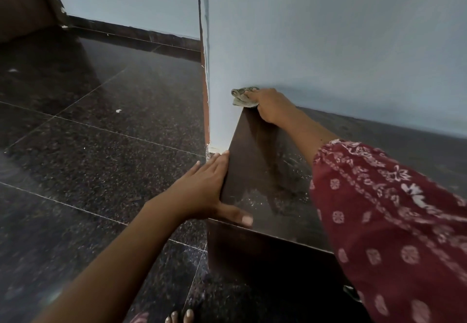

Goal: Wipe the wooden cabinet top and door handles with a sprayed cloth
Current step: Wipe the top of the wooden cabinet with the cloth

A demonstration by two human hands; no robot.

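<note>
On the left of the view, a dark polished stone floor is stretching away to a pale blue wall, with a few small white specks lying on it and the person's bare toes showing at the bottom edge. Moving right, the left hand is lying flat and spread wide on the near left corner of the wooden cabinet top, fingers running along its left edge and thumb resting over the front edge; it is holding nothing and looks to be steadying the person. Further right and farther back, the right hand is closing around a crumpled greenish cloth and pressing it into the far left corner of the top, where the wood is meeting the wall. A red patterned sleeve is covering much of the right side of the top.

Judging from this, the top is being wiped and is only partly done: pale dusty smears are showing on the wood between the two hands. The door handles are not in view, so that step appears to be waiting. The wall corner is crowding the cloth, and the braced left hand is sitting on wood that will need wiping too.
</note>
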